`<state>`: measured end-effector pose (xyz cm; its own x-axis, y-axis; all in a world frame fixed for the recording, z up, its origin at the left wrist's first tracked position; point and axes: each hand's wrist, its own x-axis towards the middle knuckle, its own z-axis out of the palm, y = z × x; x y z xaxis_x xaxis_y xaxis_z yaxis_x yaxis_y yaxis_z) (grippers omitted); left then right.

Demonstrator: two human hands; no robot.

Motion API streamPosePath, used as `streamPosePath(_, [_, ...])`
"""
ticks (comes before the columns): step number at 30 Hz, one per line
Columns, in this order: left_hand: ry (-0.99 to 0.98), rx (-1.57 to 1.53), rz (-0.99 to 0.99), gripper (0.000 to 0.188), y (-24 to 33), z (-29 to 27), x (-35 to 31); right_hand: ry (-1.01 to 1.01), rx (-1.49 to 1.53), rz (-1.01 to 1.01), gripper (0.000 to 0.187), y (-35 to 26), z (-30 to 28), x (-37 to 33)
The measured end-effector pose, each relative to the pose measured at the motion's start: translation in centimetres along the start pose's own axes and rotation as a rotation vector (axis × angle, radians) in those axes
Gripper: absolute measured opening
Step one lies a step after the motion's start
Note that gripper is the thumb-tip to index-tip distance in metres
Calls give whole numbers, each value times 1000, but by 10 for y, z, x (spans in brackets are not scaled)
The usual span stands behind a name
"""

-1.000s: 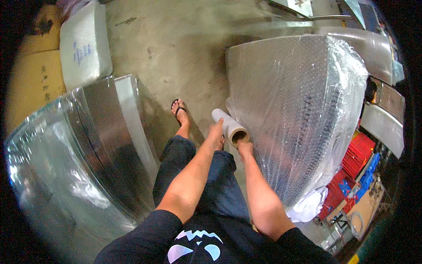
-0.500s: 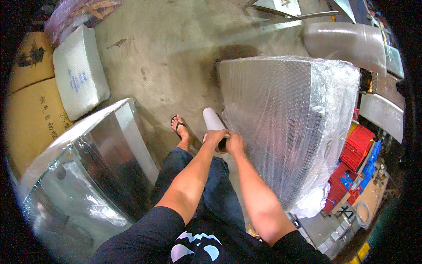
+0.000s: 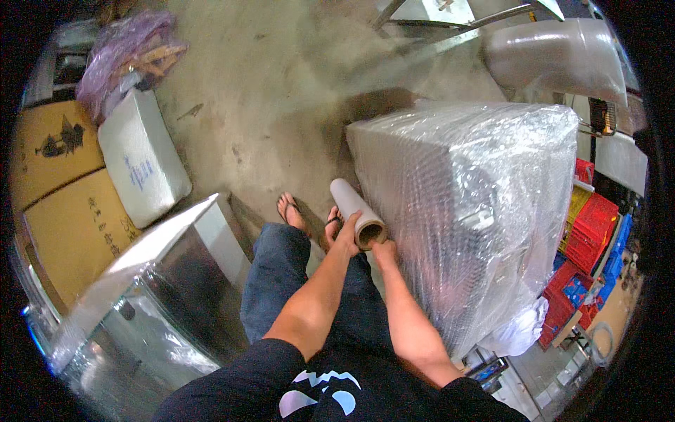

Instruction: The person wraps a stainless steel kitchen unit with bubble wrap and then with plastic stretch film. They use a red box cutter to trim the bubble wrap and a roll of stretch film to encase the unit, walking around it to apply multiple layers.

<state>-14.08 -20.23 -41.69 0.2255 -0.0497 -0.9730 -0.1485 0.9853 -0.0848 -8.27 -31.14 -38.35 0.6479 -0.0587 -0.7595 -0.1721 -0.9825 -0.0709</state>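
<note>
A white roll of stretch film [image 3: 344,197] with a hollow cardboard core is held low in front of me, slanting away, its open end toward me. My left hand [image 3: 349,233] is closed round the roll's left side near that end. At the lower rim of the core, my right hand [image 3: 383,253] grips the roll's end, its fingertips partly hidden. Just right of the roll stands a tall block wrapped in bubble wrap and clear film [image 3: 422,176]; the roll lies close along its left side.
At my left stands a glass-sided cabinet [image 3: 169,309]. Behind it are cardboard boxes [image 3: 77,225] and a white wrapped package [image 3: 144,155]. Red crates [image 3: 590,228] and a crumpled white bag [image 3: 517,330] lie to the right. A large roll of film [image 3: 555,60] is at the far right.
The roll's near end has turned up into view, showing its hollow core. My left hand has shifted onto its side and my right hand has dropped to its lower rim. My view has shifted.
</note>
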Motion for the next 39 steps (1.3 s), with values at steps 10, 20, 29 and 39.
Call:
streamPosePath(10, [220,501,-101,73,139,45,30,210,-85,-17,48,-136,3,22])
streamPosePath(20, [33,764,-253,80,153,75,90,50,-128,150,41,-199,-15,8])
streamPosePath(29, [285,749,168,71,222,106,72,211,-111,-30,34,-263,-26,29])
streamPosePath(39, [-56,736,-328,59,281,178,71,-67,289,208,55,-318,-60,20])
